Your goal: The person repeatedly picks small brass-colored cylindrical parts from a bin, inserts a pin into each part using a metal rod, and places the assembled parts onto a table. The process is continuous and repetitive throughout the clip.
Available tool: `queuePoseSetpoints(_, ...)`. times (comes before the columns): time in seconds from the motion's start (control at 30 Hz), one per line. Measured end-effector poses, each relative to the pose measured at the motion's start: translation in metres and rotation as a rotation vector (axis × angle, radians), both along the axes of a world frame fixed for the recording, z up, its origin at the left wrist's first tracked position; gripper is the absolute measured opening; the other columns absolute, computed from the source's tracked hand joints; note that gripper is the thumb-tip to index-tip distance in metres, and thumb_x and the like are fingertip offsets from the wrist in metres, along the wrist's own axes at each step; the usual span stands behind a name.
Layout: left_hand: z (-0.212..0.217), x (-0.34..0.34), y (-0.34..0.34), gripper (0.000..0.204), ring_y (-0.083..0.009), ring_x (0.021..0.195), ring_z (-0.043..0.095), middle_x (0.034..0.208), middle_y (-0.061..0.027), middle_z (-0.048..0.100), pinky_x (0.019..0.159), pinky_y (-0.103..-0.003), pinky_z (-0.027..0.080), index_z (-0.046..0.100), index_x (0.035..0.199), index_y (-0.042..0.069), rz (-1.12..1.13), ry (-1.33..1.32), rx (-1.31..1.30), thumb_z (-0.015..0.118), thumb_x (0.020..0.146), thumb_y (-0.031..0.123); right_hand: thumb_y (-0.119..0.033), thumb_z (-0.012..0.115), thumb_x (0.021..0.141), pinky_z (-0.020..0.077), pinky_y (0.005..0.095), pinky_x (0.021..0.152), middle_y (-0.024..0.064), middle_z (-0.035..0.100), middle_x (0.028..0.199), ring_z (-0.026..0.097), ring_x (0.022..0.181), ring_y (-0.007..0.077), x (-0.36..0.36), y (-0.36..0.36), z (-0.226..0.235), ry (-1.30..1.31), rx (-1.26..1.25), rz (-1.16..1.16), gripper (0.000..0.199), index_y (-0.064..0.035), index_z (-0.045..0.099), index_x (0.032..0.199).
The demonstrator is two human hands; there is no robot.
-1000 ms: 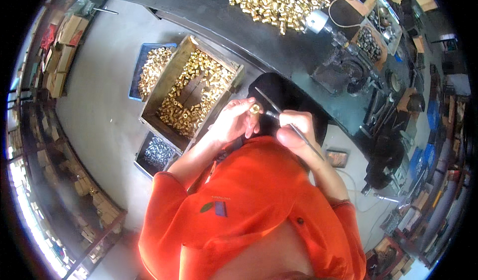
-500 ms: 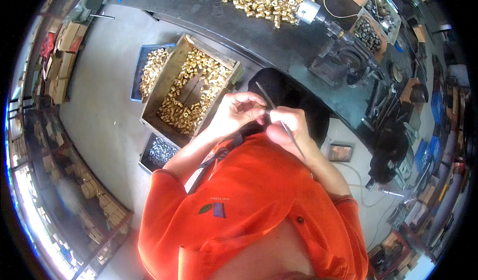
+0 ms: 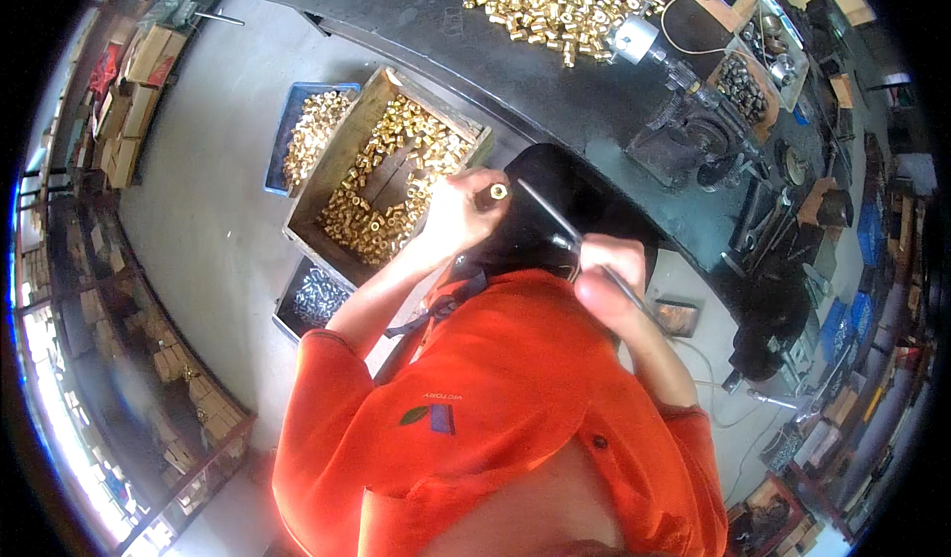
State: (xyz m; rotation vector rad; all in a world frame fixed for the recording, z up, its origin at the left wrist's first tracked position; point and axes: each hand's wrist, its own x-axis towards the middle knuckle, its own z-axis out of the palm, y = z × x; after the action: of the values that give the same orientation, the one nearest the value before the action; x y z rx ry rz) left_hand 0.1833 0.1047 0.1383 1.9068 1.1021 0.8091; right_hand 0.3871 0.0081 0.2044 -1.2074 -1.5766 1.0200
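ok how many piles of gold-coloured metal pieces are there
3: one pile on the table, one pile in the wooden box, one pile in the blue tray beside it; others may be hidden.

Wooden crate (image 3: 337, 161): one. Left of crate: one blue bin (image 3: 280, 141). Below crate: one dark bin (image 3: 289, 305). Right of crate: two hands (image 3: 462, 210), one held brass fitting (image 3: 498, 192), one rod (image 3: 548, 207).

Grey floor (image 3: 203, 186), dark workbench (image 3: 426, 22), crowded shelves (image 3: 203, 466) either side, bright light (image 3: 50, 399) lower left
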Motion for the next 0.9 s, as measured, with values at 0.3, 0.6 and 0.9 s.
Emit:
queuePoseSetpoints(0.3,-0.02,-0.009,0.004,0.026,-0.025,0.058,0.059,0.071,-0.0099,0.059,0.053,-0.032,0.047,0.063,0.09,0.003,-0.068,0.109,0.332,0.068,0.066,-0.001,-0.021,0.059,0.07,0.0298,0.0327,0.043,0.0088,0.037,0.052,0.04,0.043,0.0223,-0.016,0.0,0.01,-0.027,-0.01,0.127,0.029,-0.0036,0.04,0.056)
queuePoseSetpoints(0.6,-0.011,0.014,-0.011,0.032,-0.029,0.057,0.059,0.067,-0.0115,0.06,0.051,-0.037,0.045,0.063,0.085,0.001,-0.204,-0.026,0.399,0.069,0.053,0.004,-0.006,0.057,0.063,0.0354,0.0396,0.045,0.0157,0.042,0.054,0.047,0.048,0.0337,-0.037,0.029,-0.049,-0.197,0.152,0.023,0.018,-0.0032,0.04,0.057)
queuePoseSetpoints(0.9,-0.032,-0.017,0.026,0.017,-0.011,0.046,0.051,0.054,-0.007,0.055,0.046,-0.027,0.041,0.067,0.086,0.003,0.166,0.09,0.102,0.068,0.069,0.006,-0.026,0.059,0.075,0.0252,0.0345,0.042,0.0077,0.034,0.053,0.037,0.042,0.0222,0.006,-0.003,0.007,-0.207,0.186,-0.029,0.037,-0.0057,0.037,0.054)
